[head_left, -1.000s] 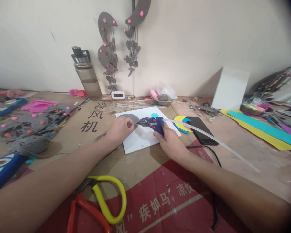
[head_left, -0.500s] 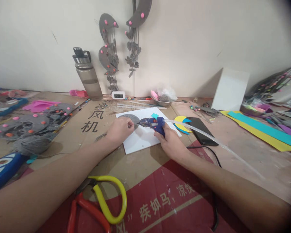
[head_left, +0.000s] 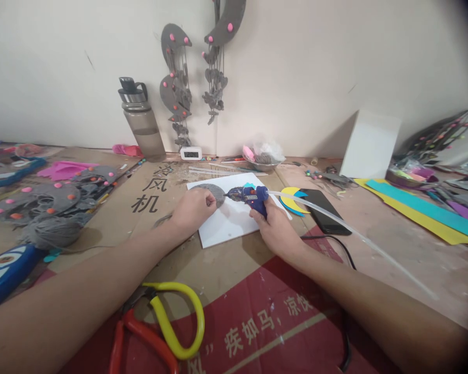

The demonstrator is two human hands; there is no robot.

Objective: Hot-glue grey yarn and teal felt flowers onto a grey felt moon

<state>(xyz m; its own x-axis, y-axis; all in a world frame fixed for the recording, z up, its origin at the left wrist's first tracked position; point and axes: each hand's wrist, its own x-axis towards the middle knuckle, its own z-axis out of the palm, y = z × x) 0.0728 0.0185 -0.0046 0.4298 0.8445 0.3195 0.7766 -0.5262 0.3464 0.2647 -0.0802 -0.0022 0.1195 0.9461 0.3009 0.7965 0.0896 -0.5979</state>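
My right hand is wrapped round the grip of a blue glue gun, its nozzle pointing left. From the gun's back end runs a long clear glue stick. The nozzle tip is close to the right edge of a grey, yarn-textured piece, and I cannot tell whether they touch. My left hand rests over that piece's left part with thumb and finger pinched together; what they hold is hidden. Beneath lies a white board, with a small turquoise cutout partly behind the gun.
Yellow-and-red-handled scissors lie in front on the cardboard. To the right are yellow and blue crescents, a black phone and a black cord. A grey yarn ball sits left; a bottle stands behind.
The glue gun has shifted slightly to the right, its nozzle a little farther from my left fingers. The glue stick's far end has swung with it. My left hand has stayed put.
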